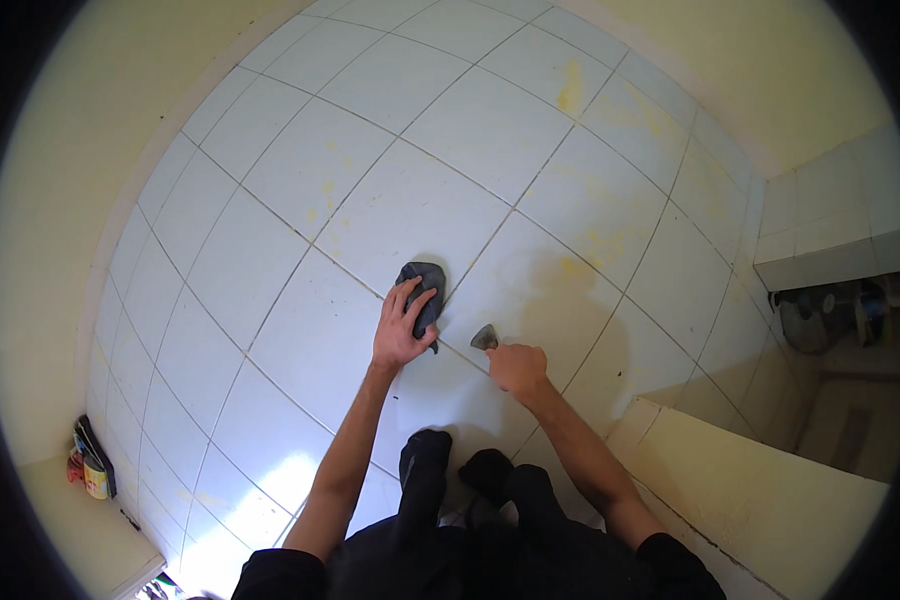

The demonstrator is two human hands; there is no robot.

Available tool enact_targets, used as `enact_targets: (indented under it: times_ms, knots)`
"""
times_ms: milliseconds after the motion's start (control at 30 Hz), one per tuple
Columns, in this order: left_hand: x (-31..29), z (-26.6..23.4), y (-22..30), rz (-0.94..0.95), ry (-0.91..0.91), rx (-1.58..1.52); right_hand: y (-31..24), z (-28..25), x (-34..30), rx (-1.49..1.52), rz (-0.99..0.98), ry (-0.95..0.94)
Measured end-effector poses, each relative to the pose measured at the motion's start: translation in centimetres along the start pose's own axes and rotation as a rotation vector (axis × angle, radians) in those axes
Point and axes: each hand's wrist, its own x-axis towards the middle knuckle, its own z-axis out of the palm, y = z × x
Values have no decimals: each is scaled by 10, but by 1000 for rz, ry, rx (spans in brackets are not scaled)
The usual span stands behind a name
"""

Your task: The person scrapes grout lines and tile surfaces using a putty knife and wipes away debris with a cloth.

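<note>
A dark grey cloth [426, 276] lies bunched on the white tiled floor [470, 220] in front of me. My left hand [402, 328] grips it from above, with fingers bent over it and pressing it to the tiles. In my right hand [519, 368] is a small scraper [483, 338], its flared blade pointing up and left, a short way right of the cloth. Its handle is hidden in my closed fist. Yellow stains [577, 266] mark the tiles beyond my right hand, and more yellow smears [570, 88] show farther off.
Dark-socked feet [487, 472] are close below my hands. A low pale wall [750, 465] stands at the right, with a tiled ledge [820, 262] and dim objects under it. Several small containers [95, 478] stand against the left wall. Yellowish walls border the floor.
</note>
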Motion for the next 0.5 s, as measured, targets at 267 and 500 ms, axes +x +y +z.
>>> enact_targets:
  times_ms: [267,500]
  knots:
    - [4,1,-2,13,1,19,-2,1,16,7,-41,76]
    - [4,0,2,18,-2,7,-6,6,13,83,5,142]
